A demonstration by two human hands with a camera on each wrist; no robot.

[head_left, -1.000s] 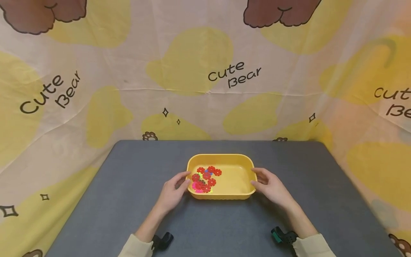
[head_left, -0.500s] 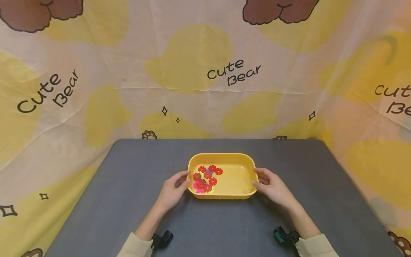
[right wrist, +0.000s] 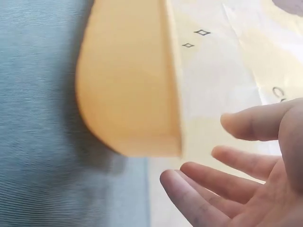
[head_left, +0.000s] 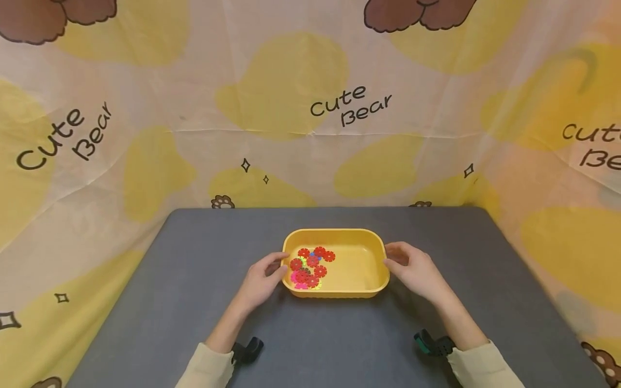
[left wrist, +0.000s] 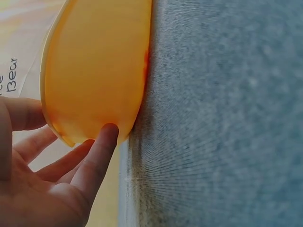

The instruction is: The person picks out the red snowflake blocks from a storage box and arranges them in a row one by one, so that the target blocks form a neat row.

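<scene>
The shallow yellow plastic tray (head_left: 358, 270) sits on the grey desk (head_left: 339, 342) between the left hand (head_left: 260, 284), loosely open against one end without evident grip, and the right hand (head_left: 419, 273), spread and holding nothing, so a one-sided push could skew it, shifting its red notched plastic discs (head_left: 312, 261).

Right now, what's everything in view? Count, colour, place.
tray: one, yellow, on the table between the hands
flower-shaped pieces: overlapping, too jumbled to count; mostly red, some pink, yellow-green, blue; left half of the tray
table: one, grey, under the tray
cloth: pale pink with yellow patches, brown bears and "Cute Bear" lettering; behind and beside the table
wrist devices: two, black, the right one partly green; one at each wrist
sleeves: two, cream, bottom edge of the head view
left hand: one, bare, fingertips at the tray's left end
right hand: one, bare, beside the tray's right end
</scene>
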